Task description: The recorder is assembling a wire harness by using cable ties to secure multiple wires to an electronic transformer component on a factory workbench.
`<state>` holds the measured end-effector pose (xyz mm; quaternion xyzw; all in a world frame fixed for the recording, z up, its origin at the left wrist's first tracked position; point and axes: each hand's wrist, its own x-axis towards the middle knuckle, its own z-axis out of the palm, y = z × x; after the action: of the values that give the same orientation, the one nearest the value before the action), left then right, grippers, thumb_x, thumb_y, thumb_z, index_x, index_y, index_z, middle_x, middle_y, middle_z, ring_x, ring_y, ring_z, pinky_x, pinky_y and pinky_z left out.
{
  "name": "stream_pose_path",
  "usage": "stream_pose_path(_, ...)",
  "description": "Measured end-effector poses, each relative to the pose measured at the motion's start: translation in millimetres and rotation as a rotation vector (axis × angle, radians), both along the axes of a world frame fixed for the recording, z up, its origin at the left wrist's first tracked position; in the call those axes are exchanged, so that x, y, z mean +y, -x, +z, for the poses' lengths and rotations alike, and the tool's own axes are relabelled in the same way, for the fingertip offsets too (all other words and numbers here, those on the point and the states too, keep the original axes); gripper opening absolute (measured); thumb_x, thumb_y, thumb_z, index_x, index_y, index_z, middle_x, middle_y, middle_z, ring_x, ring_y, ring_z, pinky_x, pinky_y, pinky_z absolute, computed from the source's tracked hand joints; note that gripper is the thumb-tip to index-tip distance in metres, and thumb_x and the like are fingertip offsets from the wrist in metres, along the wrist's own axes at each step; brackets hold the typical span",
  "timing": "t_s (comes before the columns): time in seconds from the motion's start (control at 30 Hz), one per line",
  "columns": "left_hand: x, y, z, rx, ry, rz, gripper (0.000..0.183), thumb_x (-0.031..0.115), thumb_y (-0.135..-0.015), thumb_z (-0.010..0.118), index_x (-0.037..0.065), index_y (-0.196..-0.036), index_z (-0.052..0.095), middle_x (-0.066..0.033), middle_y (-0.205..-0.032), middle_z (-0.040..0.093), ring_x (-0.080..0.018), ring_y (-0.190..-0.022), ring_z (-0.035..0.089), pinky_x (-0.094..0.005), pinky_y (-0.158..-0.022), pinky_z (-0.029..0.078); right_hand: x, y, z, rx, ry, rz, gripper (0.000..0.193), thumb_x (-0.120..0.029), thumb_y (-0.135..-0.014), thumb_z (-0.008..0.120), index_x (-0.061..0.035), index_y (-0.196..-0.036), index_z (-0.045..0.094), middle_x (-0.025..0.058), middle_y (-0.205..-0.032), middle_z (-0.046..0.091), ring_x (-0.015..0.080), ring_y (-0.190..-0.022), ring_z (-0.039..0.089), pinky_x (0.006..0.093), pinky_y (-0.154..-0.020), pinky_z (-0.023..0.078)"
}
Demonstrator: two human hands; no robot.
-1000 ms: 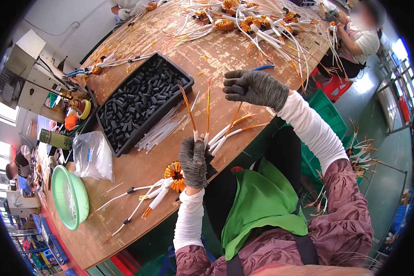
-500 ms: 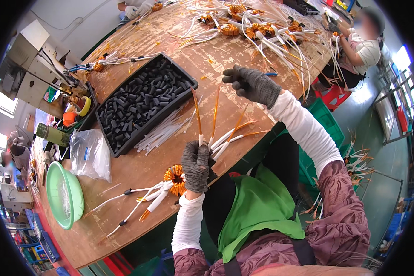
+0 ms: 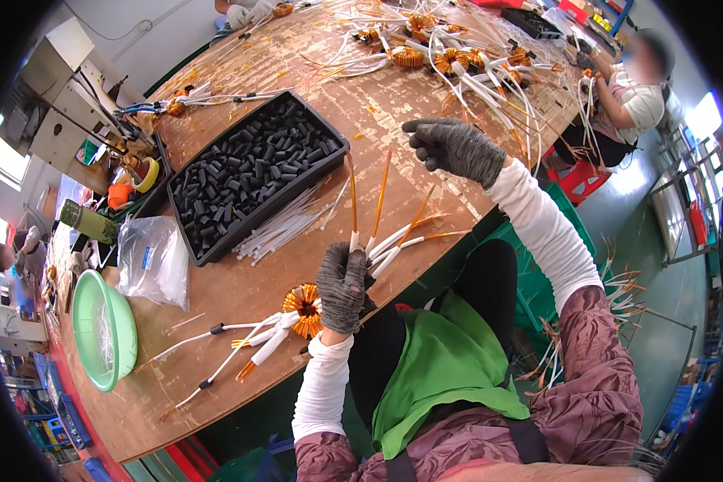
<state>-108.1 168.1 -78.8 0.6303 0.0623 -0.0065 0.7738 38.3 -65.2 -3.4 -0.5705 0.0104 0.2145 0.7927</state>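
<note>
The person's left hand, in a dark grey glove, is closed around a bundle of white-sleeved leads above the near edge of the worn wooden table. Its fingers are curled and the thumb lies across the bundle; the orange-copper ends fan out beyond the fist, some toward the far side, others to the right. A copper-wound ring coil sits just left of this hand; the fist hides whether the leads run into it.

The right hand, gloved alike, hangs farther off and to the right of the tallest lead tips, apart from them. Its fingers are partly spread, the index reaching left and the thumb below; whether a small piece rests in them cannot be told.

The step in hand appears to be work on the lead ends, the left hand steadying them and the right free to act. Further work there would call for a firm left grip, the leads kept separate, and right fingertips aligned with one tip at a time, since the thin ends could bend aside.

On the left stands a black tray of short black sleeves, with thin white tubes along its near side.
</note>
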Motion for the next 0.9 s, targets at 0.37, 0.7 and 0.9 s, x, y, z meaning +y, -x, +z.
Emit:
stream_pose_path(0.37,1.5,-1.1,-4.9,-0.009,0.0,-0.02,0.017,0.022,-0.087,0.056,0.005,-0.088,0.054,-0.0027,-0.068,0.056,-0.0065,-0.053,0.051,-0.0205,-0.048,0.045,9.3,2.5,16.6,-0.046,0.321,-0.047,0.032,-0.038,-0.084,0.06,-0.0062,-0.083,0.06,-0.0034,-0.05,0.045,0.0061,-0.038,0.037,0.0209,-0.034,0.029)
stream_pose_path(0.7,1.1,-1.1,-6.9,-0.02,0.013,-0.035,0.015,0.02,-0.088,0.055,0.005,-0.088,0.053,-0.002,-0.068,0.055,-0.0062,-0.053,0.051,-0.0202,-0.048,0.045,28.6,2.8,28.7,-0.118,0.441,0.001,0.038,-0.043,-0.083,0.059,-0.0053,-0.078,0.057,-0.0019,-0.048,0.042,0.0067,-0.037,0.036,0.0215,-0.034,0.027)
stream_pose_path(0.9,2.7,-0.9,-8.0,-0.015,-0.021,-0.034,0.016,0.016,-0.088,0.053,0.0,-0.09,0.054,-0.0051,-0.07,0.059,-0.0093,-0.06,0.056,-0.0234,-0.053,0.047,33.2,3.4,28.7,-0.171,0.515,-0.001,0.039,-0.042,-0.084,0.058,-0.0045,-0.076,0.057,-0.0005,-0.046,0.042,0.0074,-0.035,0.038,0.0222,-0.033,0.028)
